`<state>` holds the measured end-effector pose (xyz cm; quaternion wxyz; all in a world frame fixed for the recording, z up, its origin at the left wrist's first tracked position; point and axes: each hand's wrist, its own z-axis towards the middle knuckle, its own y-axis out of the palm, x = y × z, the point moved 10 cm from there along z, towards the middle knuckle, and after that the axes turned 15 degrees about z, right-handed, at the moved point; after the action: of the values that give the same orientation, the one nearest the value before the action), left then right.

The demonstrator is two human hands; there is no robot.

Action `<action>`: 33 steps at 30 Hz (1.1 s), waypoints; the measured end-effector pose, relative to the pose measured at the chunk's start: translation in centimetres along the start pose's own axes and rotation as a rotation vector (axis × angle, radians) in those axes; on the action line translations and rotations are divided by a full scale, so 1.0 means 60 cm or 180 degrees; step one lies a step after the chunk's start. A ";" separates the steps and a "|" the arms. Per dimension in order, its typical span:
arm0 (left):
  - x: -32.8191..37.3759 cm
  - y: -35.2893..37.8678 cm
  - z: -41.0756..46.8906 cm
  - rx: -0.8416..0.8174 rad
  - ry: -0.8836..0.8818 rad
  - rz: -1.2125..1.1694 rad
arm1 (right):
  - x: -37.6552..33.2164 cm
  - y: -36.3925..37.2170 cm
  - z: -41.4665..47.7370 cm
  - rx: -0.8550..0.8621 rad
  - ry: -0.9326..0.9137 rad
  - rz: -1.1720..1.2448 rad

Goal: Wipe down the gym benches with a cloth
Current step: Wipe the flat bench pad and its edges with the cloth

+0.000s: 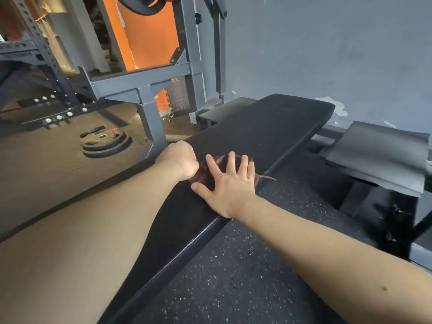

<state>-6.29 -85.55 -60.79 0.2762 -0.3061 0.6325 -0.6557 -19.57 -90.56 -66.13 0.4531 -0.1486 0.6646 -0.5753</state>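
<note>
right hand (230, 183) flat, fingers spread, pressing cloth (205, 174) mid-worktop (268, 127) | left hand (181, 160) curled beside it, grip unclear to me | I'd keep pressure even, stroke lengthwise in overlapping passes, cover edges

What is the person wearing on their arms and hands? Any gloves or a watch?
Nothing that shows. Both arms are bare as far up as the picture goes, with no sleeves. The left hand and right hand show no gloves, watch, bands or rings. The right forearm has one small dark spot.
</note>
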 end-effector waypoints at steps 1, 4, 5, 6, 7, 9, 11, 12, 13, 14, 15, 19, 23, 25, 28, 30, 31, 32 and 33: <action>0.003 -0.002 0.004 0.0046 0.0055 0.0099 | -0.003 0.005 -0.001 -0.0071 -0.0006 -0.0082; 0.017 0.004 0.021 -0.0115 0.0298 0.0400 | -0.003 0.014 0.012 -0.0281 0.0094 -0.0096; 0.024 0.008 0.022 -0.0236 0.0384 0.0485 | -0.001 0.014 0.018 -0.0313 0.0051 -0.0084; 0.031 0.011 0.019 -0.0327 0.0475 0.0554 | 0.001 0.014 0.025 -0.0307 -0.0038 -0.0116; 0.036 0.011 0.016 -0.0368 0.0550 0.0613 | 0.001 0.010 0.029 -0.0297 -0.0151 -0.0152; 0.044 0.012 0.010 -0.0459 0.0675 0.0634 | 0.010 0.000 0.036 -0.0361 -0.0315 -0.0146; 0.041 0.020 0.002 -0.0639 0.0740 0.0660 | 0.046 -0.020 0.053 -0.0359 -0.0172 -0.0047; 0.037 0.026 -0.003 -0.0722 0.0781 0.0690 | 0.074 -0.035 0.065 -0.0288 0.0020 -0.0031; 0.033 0.032 -0.006 -0.0808 0.0828 0.0719 | 0.106 -0.052 0.074 -0.0197 0.0267 -0.0059; 0.029 0.037 -0.008 -0.0869 0.0866 0.0739 | 0.136 -0.068 0.082 -0.0114 0.0530 -0.0108; 0.025 0.041 -0.009 -0.0920 0.0887 0.0758 | 0.161 -0.078 0.086 -0.0062 0.0789 -0.0149; 0.015 0.050 -0.011 -0.1166 0.0984 0.0880 | 0.161 -0.059 0.080 -0.0021 0.1218 -0.0167; 0.014 0.052 -0.004 -0.1119 0.0972 0.0981 | 0.057 -0.026 0.064 0.0033 0.0196 -0.0201; 0.015 0.053 -0.005 -0.1107 0.0966 0.1026 | 0.008 -0.019 0.034 -0.0065 -0.0379 -0.0030; 0.010 0.053 -0.007 -0.1173 0.0962 0.1079 | -0.016 -0.011 0.002 -0.0334 -0.0683 0.0218; 0.002 0.058 -0.003 -0.1237 0.0929 0.1066 | 0.002 -0.014 0.013 -0.0420 -0.0693 0.0143; -0.001 0.060 -0.001 -0.1268 0.0894 0.1044 | 0.022 -0.016 0.030 -0.0434 -0.0633 0.0055; -0.005 0.062 0.000 -0.1291 0.0884 0.0997 | 0.048 -0.025 0.053 -0.0421 -0.0492 -0.0033; -0.007 0.065 0.001 -0.1313 0.0864 0.0962 | 0.084 -0.037 0.082 -0.0351 -0.0283 -0.0094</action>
<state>-6.06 -85.45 -64.69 0.2155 -0.1676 0.8221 -0.4997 -19.23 -97.92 -65.92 0.4648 -0.2085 0.6722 -0.5373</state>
